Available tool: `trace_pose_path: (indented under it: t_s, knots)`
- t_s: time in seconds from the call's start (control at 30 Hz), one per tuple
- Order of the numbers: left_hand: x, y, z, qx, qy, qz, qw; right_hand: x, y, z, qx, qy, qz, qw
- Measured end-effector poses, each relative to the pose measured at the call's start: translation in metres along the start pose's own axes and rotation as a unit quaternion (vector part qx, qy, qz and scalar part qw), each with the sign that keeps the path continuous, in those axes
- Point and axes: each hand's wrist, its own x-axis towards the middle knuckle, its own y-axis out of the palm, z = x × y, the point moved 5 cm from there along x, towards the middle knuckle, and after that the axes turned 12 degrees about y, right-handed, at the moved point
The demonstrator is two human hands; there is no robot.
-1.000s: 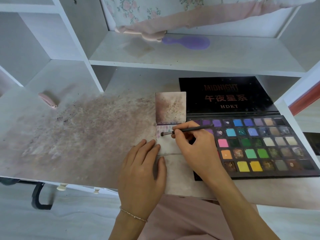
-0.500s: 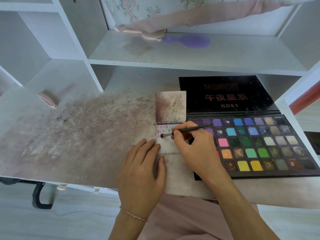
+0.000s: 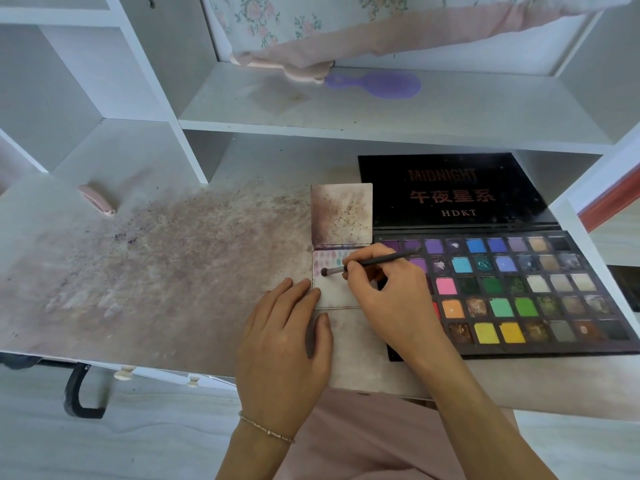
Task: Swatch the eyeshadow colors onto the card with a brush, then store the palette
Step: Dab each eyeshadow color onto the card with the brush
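The open eyeshadow palette (image 3: 512, 296) lies on the right of the desk, its black lid (image 3: 450, 188) folded back and many coloured pans showing. A white swatch card (image 3: 334, 289) lies just left of it, with a row of faint colour marks along its top. My right hand (image 3: 391, 299) pinches a thin dark brush (image 3: 367, 265) whose tip touches the card's left part. My left hand (image 3: 284, 337) lies flat on the desk, fingertips at the card's left edge and thumb just below its lower edge.
A stained square card (image 3: 342, 213) lies behind the swatch card. The desk top (image 3: 156, 271) is smeared with powder. A pink oblong object (image 3: 96, 199) lies far left. On the shelf above rest a purple hairbrush (image 3: 381, 84) and floral fabric (image 3: 311, 26).
The brush tip has shifted slightly on the card's left part. My left hand has stayed in place.
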Motion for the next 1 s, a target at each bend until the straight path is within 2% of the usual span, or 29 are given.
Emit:
trace_pose_path:
  t_s: [0.47,0.67,1.0]
  knots:
    - [0.0,0.0,0.0,0.003,0.0,-0.002,1.0,0.001,0.0,0.002,-0.001,-0.015,-0.009,1.0]
    - [0.002,0.0,0.0,0.009,-0.005,-0.002,1.0,-0.003,-0.011,0.003,0.1,-0.042,-0.049,0.993]
    - [0.003,-0.004,0.0,-0.012,-0.014,-0.003,1.0,-0.015,-0.031,0.002,0.11,-0.106,-0.081,0.985]
